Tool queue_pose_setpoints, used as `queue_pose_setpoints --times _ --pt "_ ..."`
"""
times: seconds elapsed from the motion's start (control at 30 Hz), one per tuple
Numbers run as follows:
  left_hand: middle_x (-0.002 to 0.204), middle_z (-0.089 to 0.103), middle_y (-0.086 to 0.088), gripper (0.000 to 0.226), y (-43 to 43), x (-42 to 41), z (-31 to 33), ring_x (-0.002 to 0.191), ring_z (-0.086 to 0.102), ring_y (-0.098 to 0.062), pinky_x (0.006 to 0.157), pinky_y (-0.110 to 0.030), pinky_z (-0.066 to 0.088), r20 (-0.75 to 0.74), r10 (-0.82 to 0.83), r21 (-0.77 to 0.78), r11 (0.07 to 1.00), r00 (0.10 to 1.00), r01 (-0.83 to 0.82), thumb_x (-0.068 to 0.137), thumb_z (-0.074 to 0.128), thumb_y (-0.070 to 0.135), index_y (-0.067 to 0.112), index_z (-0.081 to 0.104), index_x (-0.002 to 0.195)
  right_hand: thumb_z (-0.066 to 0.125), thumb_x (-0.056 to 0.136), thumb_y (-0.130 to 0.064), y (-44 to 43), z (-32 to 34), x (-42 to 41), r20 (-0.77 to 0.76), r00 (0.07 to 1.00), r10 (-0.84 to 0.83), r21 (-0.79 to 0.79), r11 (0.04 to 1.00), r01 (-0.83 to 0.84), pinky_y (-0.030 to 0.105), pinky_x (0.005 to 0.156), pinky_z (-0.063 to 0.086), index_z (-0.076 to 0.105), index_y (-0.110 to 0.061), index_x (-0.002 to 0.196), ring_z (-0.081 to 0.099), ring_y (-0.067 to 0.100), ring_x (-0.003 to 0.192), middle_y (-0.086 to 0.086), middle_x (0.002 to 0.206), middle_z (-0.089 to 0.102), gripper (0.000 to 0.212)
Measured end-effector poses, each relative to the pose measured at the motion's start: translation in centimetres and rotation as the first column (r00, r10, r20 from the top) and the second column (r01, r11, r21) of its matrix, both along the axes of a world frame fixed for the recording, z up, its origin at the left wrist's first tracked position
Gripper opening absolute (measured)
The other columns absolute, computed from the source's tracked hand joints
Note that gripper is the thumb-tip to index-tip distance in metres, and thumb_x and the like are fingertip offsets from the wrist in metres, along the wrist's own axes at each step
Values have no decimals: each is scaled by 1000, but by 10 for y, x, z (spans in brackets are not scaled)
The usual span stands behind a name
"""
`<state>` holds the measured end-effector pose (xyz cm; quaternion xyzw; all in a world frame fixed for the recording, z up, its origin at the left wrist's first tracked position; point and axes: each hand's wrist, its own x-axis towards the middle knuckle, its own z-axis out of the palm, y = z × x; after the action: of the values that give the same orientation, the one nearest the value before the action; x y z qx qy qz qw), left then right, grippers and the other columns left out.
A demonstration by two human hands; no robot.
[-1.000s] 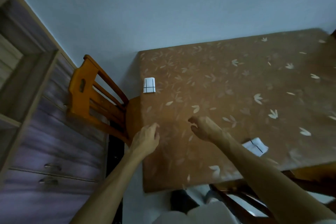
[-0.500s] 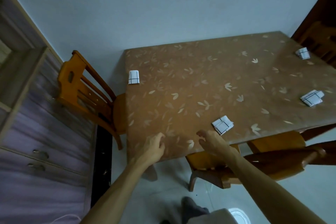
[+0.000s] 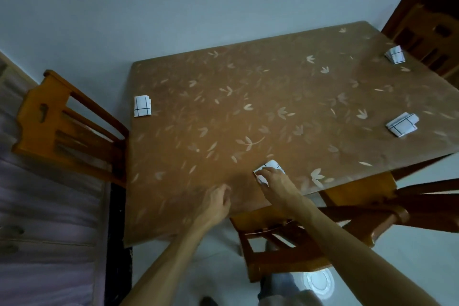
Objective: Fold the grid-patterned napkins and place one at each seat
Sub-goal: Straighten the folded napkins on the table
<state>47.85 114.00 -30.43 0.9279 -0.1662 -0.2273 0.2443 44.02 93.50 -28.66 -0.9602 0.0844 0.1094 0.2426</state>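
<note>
**A:** Brown leaf-print cloth covers the table (image 3: 248, 107), which is set against a pale wall (image 3: 173, 7). What do we see on it?

**B:** We see four folded grid napkins. The left napkin (image 3: 142, 106) lies at the edge by the left chair (image 3: 49, 126). The right napkin (image 3: 402, 125) lies near the front edge. The far napkin (image 3: 395, 54) lies before the far chair (image 3: 427, 40). The near napkin (image 3: 273, 164) lies above the near chair (image 3: 285, 248).

**A:** And our hands?

**B:** Our right hand (image 3: 275, 182) lies over the near napkin, fingers bent and touching it; we cannot tell whether they pinch or press. Our left hand (image 3: 214, 204) rests just beside it on the cloth, fingers loosely curled, holding nothing.

**A:** What stands close by?

**B:** The near chair's seat sits partly under the front edge. A drawer unit (image 3: 37, 231) stands behind the left chair.
</note>
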Motion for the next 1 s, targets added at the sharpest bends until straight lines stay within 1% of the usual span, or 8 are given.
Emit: queue_pose_setpoints --times 0.13,0.2,0.33,0.4,0.57,0.77,0.9,1.0 --pt "129 61 -7 37 -57 0 -20 126 53 -24 107 -34 41 -105 82 9 997 991 -82 101 51 18 18 52 138 50 99 -18 -49 -22 16 -129 989 77 -23 997 -80 44 107 42 47 -24 146 45 34 133 3 158 38 47" --pt "119 66 -7 42 -83 1 -30 117 58 -24 107 -37 42 -154 132 11 991 979 -132 101 51 23 17 48 143 49 101 -20 -70 -39 26 -190 973 128 -17 991 -133 44 108 40 44 -25 148 43 34 134 3 160 34 48" --pt "89 69 -8 35 -131 0 -42 81 62 -20 79 -26 46 -165 235 -27 970 958 -243 98 58 21 10 58 131 49 101 -21 -99 -64 38 -278 930 242 63 970 -234 46 105 43 44 -20 148 43 38 132 8 157 36 47" --pt "79 64 -3 26 -148 1 -45 72 58 -16 76 -25 47 -138 293 -57 951 946 -303 97 60 19 7 64 120 48 99 -25 -107 -71 44 -291 920 264 130 963 -235 47 104 44 47 -20 146 43 38 132 9 155 38 47" --pt "113 67 -5 24 -161 3 -54 105 63 -22 87 -29 46 -62 371 -17 928 927 -373 95 57 15 14 61 119 60 95 -17 -120 -84 53 -232 939 253 224 953 -201 42 104 46 57 -13 137 47 36 130 15 145 44 42" --pt "106 63 -5 23 -161 -1 -54 95 62 -25 80 -39 50 -44 324 92 943 945 -320 95 57 21 21 58 118 59 94 -13 -126 -80 43 -261 932 252 238 952 -191 40 96 50 58 -11 131 58 34 118 10 144 40 36" --pt "116 58 -4 26 -162 -12 -47 98 64 -23 82 -44 54 -26 299 162 943 954 -291 99 51 21 24 56 124 52 99 -14 -126 -80 24 -264 930 254 201 958 -205 38 88 49 56 -12 128 62 32 109 9 139 43 29" --pt "124 58 -5 31 -163 -18 -46 102 64 -23 85 -43 55 -22 305 170 940 952 -297 101 49 24 24 56 130 55 97 -14 -127 -77 24 -263 931 255 229 953 -196 38 89 49 57 -11 128 61 32 111 10 138 44 31"
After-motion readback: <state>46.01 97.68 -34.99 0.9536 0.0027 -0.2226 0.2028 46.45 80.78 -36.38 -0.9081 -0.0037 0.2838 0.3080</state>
